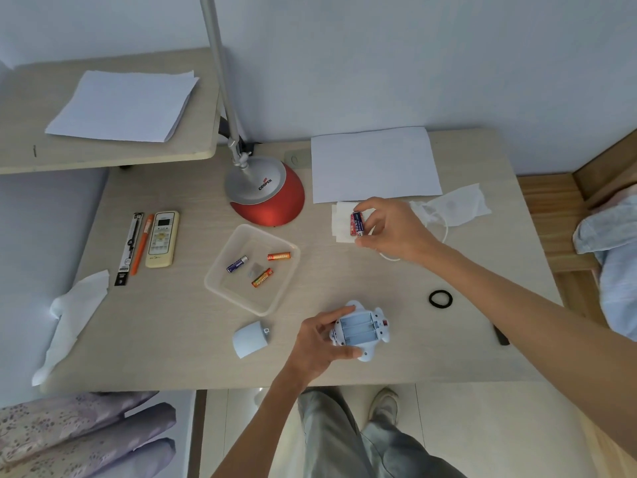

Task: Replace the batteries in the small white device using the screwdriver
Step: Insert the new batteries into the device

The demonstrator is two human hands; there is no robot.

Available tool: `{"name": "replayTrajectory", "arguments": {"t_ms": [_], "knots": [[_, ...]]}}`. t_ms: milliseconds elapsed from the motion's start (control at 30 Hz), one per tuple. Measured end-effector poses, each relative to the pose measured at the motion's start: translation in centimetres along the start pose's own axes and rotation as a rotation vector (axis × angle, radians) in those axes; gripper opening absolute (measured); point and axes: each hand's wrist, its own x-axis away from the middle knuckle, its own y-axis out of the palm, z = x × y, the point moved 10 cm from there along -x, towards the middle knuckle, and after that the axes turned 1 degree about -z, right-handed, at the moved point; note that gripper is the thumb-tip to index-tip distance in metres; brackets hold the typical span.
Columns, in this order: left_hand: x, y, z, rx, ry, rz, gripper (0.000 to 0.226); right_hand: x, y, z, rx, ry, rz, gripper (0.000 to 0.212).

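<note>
The small white device (362, 326) lies on its back near the table's front edge, its battery bay uncovered and showing three empty slots. My left hand (320, 343) grips its left side. Further back, over a white tissue (341, 222), my right hand (389, 229) pinches a red-and-blue pack of batteries (357, 224). The device's white cover (250, 339) rests to the left of the device. A clear plastic tray (220, 267) holds a blue battery (237, 263) and two orange batteries (279, 257) (262, 277). A dark screwdriver tip (501, 335) shows under my right forearm.
A red-and-silver desk lamp (265, 191) stands behind the tray. A remote (162, 239), an orange pen (141, 243) and a pen pack (128, 248) lie at the left. White paper (374, 163), a face mask (451, 205), a black hair tie (440, 299) and a crumpled tissue (74, 312) also sit on the table.
</note>
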Motion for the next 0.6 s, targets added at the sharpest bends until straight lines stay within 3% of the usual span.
{"name": "replayTrajectory", "arguments": {"t_ms": [200,400,600], "knots": [[0.1,0.0,0.2,-0.004,-0.004,-0.001,0.074,3.3,-0.1,1.0,-0.134,-0.006,-0.048,0.055],[0.1,-0.1,0.2,-0.005,-0.009,0.011,0.075,6.1,1.0,3.1,-0.09,-0.001,-0.098,0.017],[0.2,-0.2,0.2,-0.004,0.009,0.017,0.077,8.4,1.8,4.1,-0.154,0.025,-0.079,0.011]]}}
